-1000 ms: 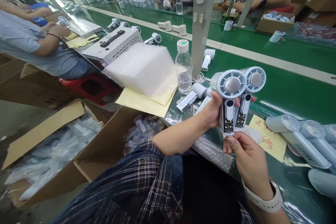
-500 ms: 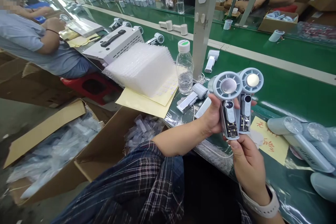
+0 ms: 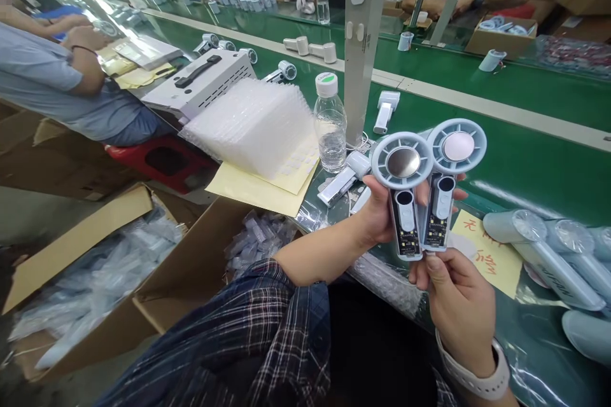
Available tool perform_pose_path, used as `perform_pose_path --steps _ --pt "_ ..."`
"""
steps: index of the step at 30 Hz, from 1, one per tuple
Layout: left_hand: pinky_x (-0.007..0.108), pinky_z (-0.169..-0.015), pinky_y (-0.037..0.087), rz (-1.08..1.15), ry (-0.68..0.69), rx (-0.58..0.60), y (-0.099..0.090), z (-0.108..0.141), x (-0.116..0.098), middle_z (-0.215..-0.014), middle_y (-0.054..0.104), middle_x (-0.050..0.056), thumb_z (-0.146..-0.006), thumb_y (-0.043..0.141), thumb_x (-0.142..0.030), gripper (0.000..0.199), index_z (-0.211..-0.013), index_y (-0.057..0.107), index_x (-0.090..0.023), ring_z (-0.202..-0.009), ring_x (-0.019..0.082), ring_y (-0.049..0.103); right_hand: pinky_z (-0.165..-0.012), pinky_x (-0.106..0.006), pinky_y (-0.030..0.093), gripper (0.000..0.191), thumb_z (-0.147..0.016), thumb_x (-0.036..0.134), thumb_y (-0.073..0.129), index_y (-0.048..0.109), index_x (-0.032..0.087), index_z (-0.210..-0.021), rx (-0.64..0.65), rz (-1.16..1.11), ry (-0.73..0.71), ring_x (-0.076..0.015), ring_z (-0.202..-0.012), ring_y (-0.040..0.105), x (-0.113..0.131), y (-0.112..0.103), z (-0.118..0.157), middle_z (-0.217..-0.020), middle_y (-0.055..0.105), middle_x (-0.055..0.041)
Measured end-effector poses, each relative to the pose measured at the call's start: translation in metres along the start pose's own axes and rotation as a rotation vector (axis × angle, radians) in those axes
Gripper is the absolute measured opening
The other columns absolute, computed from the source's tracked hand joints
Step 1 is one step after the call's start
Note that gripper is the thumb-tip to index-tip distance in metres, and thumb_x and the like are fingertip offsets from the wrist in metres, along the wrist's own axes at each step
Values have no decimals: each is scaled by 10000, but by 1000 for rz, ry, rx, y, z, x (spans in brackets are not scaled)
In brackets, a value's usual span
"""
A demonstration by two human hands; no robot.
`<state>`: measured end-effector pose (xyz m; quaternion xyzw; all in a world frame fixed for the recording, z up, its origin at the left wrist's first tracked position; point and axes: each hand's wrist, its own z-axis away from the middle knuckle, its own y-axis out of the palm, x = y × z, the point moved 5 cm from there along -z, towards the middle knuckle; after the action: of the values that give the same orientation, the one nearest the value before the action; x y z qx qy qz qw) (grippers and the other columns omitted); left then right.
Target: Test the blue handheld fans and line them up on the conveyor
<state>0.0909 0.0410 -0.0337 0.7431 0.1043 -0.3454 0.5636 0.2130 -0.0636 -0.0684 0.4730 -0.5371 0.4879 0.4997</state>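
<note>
My left hand (image 3: 377, 210) is closed around two light-blue handheld fans side by side, the left fan (image 3: 405, 219) slightly in front of the right fan (image 3: 442, 203). Both are upright, with round ribbed heads, silvery centre discs and open handle fronts showing dark circuit boards. Beneath the handles, my right hand (image 3: 456, 296) pinches what looks like the plug end of a white cable against the base of the right fan. Its fingers mostly hide the plug. Another fan (image 3: 344, 178) lies on the bench beside my left hand.
A water bottle (image 3: 330, 124), a stack of white foam sheets (image 3: 258, 127) and a metal post (image 3: 363, 44) stand beyond my left arm. Several blue fans (image 3: 548, 261) lie at right by a yellow note (image 3: 496, 261). Cartons (image 3: 191, 254) hold bagged parts. Co-workers sit across the green belt (image 3: 525, 114).
Both fans have turned and spread apart, the left one shifting left and the right one's head rising slightly. My right hand has moved from the left fan's base to the right fan's base.
</note>
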Motion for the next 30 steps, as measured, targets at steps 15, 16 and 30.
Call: perform_pose_path --steps 15,16,30 --pt "401 -920 631 -79 40 35 2 0 5 -1081 756 148 -334 659 -1131 976 -608 600 -196 -1142 362 748 -636 -303 503 437 -995 541 753 647 206 -737 12 -27 99 -162 -618 609 -4 -5 0 -593 585 -1" --pt "394 -906 633 -70 44 49 3 1 5 -1069 756 141 -348 668 -1125 969 -613 608 -195 -1124 355 754 -641 -304 505 424 -995 534 757 661 204 -747 15 -8 101 -165 -627 615 -3 -7 0 -599 591 -4" --pt "423 -943 630 -67 107 -66 -8 -5 11 -1156 755 149 -408 666 -1121 967 -698 625 -200 -1228 363 717 -662 -317 474 443 -1043 576 632 618 229 -768 -71 190 -121 -175 -716 589 2 1 2 -813 655 -36"
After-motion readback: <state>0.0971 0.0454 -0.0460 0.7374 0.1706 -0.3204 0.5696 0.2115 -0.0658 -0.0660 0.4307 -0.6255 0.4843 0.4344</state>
